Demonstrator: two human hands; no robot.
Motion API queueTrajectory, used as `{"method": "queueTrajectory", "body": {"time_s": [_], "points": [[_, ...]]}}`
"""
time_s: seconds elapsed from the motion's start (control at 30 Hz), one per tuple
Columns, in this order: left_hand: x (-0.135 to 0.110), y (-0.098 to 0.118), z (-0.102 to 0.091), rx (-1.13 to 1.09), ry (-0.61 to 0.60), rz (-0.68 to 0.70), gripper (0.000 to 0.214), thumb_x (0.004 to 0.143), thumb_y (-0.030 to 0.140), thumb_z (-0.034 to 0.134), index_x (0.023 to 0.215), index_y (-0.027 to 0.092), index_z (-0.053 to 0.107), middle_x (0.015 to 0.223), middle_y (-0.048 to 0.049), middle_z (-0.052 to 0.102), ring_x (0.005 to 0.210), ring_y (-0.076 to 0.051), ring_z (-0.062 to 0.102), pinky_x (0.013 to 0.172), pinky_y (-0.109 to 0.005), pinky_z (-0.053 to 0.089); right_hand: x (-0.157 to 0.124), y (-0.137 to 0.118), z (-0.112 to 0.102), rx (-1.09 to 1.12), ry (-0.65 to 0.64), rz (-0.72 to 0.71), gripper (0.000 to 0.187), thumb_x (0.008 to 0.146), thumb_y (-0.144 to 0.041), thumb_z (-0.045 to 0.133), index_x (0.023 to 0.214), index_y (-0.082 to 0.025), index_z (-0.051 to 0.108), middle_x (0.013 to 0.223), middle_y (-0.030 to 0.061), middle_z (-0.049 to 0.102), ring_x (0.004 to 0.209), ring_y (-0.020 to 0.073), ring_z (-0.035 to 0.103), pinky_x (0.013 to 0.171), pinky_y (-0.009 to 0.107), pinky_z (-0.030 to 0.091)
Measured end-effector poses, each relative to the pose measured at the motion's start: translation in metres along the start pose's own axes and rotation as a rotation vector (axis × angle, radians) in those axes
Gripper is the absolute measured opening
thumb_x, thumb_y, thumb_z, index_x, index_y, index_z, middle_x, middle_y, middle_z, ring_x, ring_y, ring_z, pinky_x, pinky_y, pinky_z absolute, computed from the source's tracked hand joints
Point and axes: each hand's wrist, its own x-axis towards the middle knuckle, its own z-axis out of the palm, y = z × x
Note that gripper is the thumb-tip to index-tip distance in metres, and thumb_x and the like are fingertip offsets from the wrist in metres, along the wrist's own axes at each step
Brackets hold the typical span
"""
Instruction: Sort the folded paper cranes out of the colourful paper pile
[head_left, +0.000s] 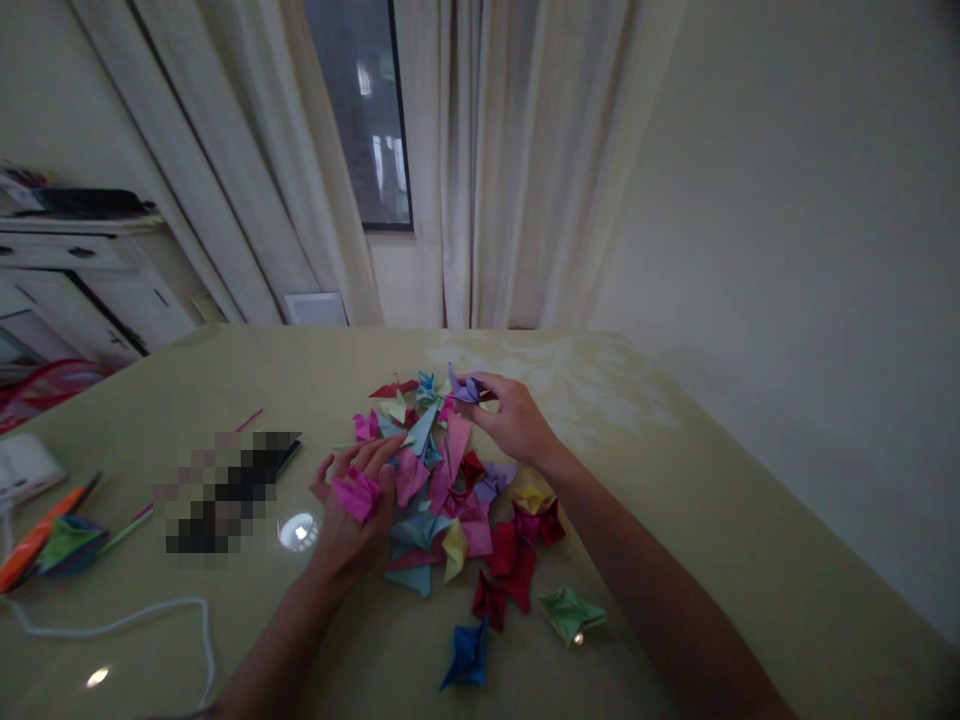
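Note:
A heap of folded paper origami pieces [450,450] in pink, red, blue, yellow and purple lies in the middle of the table. My right hand [510,415] pinches a purple origami piece [465,388] between thumb and fingers, above the far side of the heap. Palm down, my left hand [352,520] rests at the heap's left edge with its fingers stretched toward it. A bright pink folded piece [356,493] sits over the back of that hand. Closer to me are a dark blue piece [466,655] and a green one [571,612], apart from the heap.
At left lie an orange tool [37,540], a green and blue folded piece [73,543], a white cable [112,630] and a white box [26,468]. A blurred-out dark flat object [232,500] lies left of my left hand. Curtains [525,170] hang behind the table.

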Motion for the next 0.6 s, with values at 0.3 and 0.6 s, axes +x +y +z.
{"method": "queueTrajectory", "body": {"time_s": [0.3, 0.6], "points": [[0.001, 0.001, -0.001, 0.023, 0.042, 0.011, 0.043, 0.104, 0.039, 0.04, 0.139, 0.032, 0.065, 0.131, -0.007, 0.073, 0.125, -0.031, 0.058, 0.112, -0.053, 0.025, 0.0, -0.001, 0.004, -0.032, -0.026, -0.013, 0.02, 0.094, -0.036, 0.068, 0.086, -0.017, 0.073, 0.082, 0.002, 0.068, 0.08, 0.02, 0.064, 0.076, 0.03, 0.047], [0.001, 0.012, -0.007, -0.073, 0.006, -0.045, 0.048, 0.107, 0.038, 0.028, 0.133, 0.026, 0.067, 0.129, -0.0073, 0.074, 0.121, -0.028, 0.061, 0.109, -0.05, 0.036, -0.002, -0.003, 0.004, -0.057, -0.032, -0.009, 0.022, 0.093, -0.036, 0.069, 0.085, -0.016, 0.071, 0.077, -0.0003, 0.064, 0.075, 0.0164, 0.059, 0.072, 0.026, 0.042]]}}
